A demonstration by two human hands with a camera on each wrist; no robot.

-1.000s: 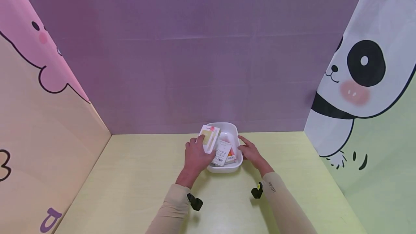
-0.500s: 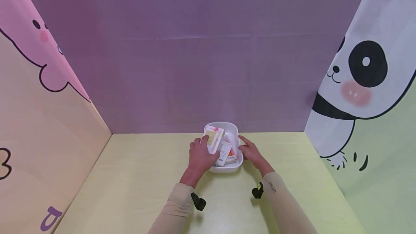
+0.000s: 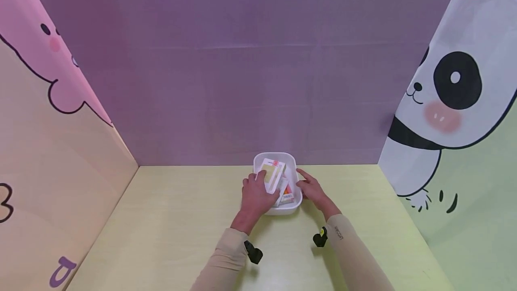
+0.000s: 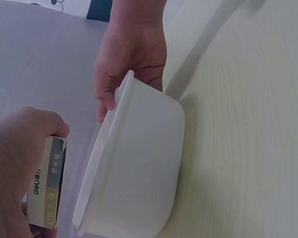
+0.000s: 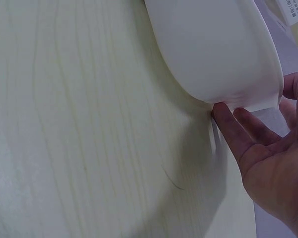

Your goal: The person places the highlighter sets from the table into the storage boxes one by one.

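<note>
A white plastic basin (image 3: pixel 283 211) stands at the far side of the table. My left hand (image 3: pixel 257 196) grips a small white-and-yellow carton (image 3: pixel 273 175) between fingers and thumb, held tilted over the basin's left part. In the left wrist view this highlighter box (image 4: pixel 47 186) shows "deli" on its side, level with the basin's rim. My right hand (image 3: pixel 316 192) holds the basin's right side; in the right wrist view its thumb is at the rim and its fingers (image 5: pixel 233 130) lie against the outer wall. Inside the basin are a white labelled packet and a packet with orange (image 3: pixel 287 190).
The pale wood table (image 3: pixel 181 228) spreads to both sides and toward me. A purple back wall (image 3: pixel 258 66) rises just behind the basin. Printed side panels, one with a panda (image 3: pixel 456 75), close off left and right.
My left hand has moved right with the highlighter box, from the basin's left edge to over its inside, covering more of the labelled packet. The right hand has stayed at the basin.
</note>
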